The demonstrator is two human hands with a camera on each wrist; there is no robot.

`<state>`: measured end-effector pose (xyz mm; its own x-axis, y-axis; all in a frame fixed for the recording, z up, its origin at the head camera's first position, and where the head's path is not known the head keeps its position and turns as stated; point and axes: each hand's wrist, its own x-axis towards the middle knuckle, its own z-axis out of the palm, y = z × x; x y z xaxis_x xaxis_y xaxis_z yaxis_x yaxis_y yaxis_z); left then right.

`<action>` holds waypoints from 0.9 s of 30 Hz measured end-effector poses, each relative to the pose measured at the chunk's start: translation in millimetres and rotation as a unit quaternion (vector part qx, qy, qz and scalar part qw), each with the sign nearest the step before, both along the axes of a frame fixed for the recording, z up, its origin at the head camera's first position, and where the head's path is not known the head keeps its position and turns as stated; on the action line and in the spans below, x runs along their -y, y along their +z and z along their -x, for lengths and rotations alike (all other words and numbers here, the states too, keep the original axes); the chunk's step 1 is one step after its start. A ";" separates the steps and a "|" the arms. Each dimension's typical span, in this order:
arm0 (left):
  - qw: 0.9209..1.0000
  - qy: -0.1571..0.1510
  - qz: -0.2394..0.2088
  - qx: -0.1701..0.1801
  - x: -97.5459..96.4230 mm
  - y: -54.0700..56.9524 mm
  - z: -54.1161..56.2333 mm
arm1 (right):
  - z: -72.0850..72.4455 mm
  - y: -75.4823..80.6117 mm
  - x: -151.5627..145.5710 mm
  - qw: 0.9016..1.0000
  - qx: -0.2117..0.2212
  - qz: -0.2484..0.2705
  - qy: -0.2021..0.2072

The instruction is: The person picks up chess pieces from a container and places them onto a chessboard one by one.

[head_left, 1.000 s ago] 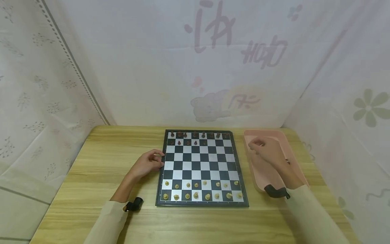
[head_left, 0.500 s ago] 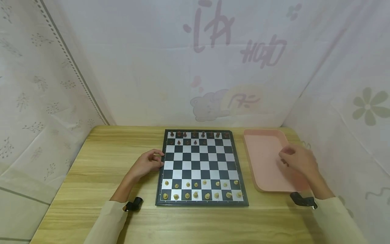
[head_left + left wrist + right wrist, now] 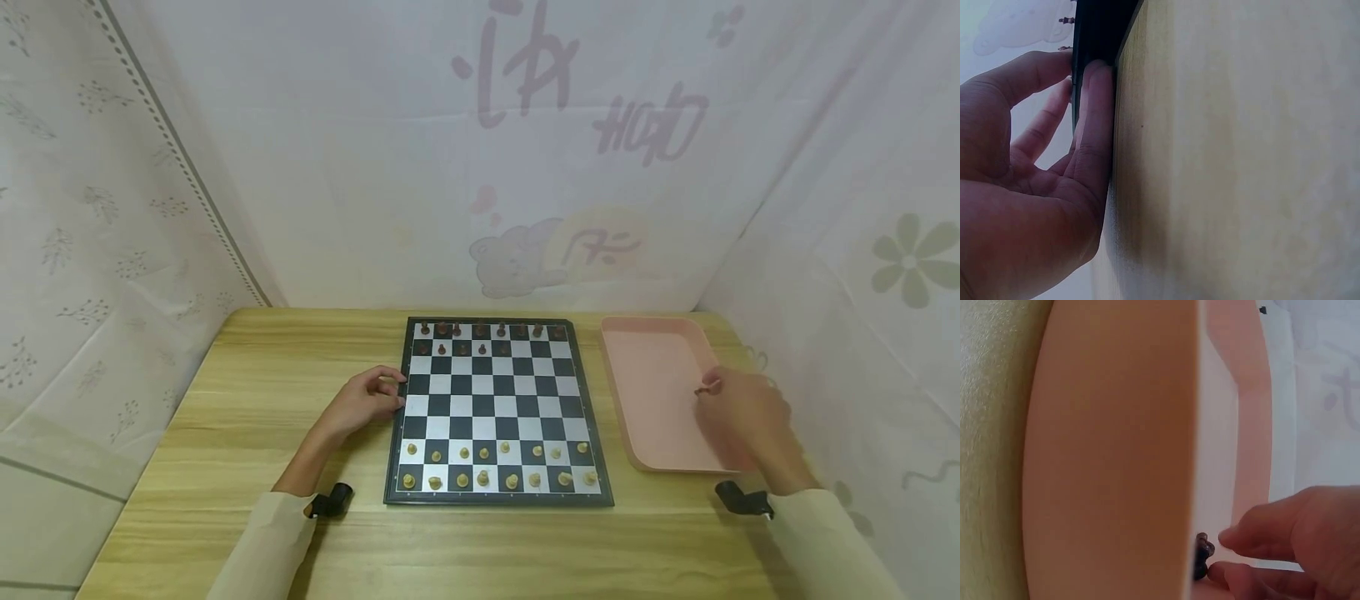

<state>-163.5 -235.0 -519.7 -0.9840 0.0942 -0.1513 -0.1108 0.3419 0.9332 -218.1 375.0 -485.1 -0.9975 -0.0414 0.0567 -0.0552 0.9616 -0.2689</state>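
A chessboard [image 3: 493, 387] lies on the table, with yellowish chess pieces [image 3: 483, 478] in two rows at the near side and reddish-brown ones [image 3: 482, 349] along the far side. My left hand [image 3: 365, 398] rests beside it, its fingertips touching the board's left edge [image 3: 1094, 37]. To the right, my right hand [image 3: 750, 408] reaches over the pink tray [image 3: 652, 408]. In the right wrist view, a dark chess piece [image 3: 1202, 556] lies just in front of its fingertips, with thumb and fingers apart. The tray wall partly hides that piece; one finger seems to touch it.
The wooden table [image 3: 262, 367] extends to the left and front of the board. Printed cloth [image 3: 420, 167] hangs behind the table and on both sides. Near the fingers, the tray's raised wall [image 3: 1116, 450] stands up.
My right hand has moved right and nearer across the tray, its fingers now by a small dark piece there. My left hand stays at the board's edge.
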 end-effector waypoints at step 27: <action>1.000 -0.001 -0.011 0.001 -1.1 1.3 -1.3 | 17.1 -18.9 30.2 0.995 -0.046 0.086 0.030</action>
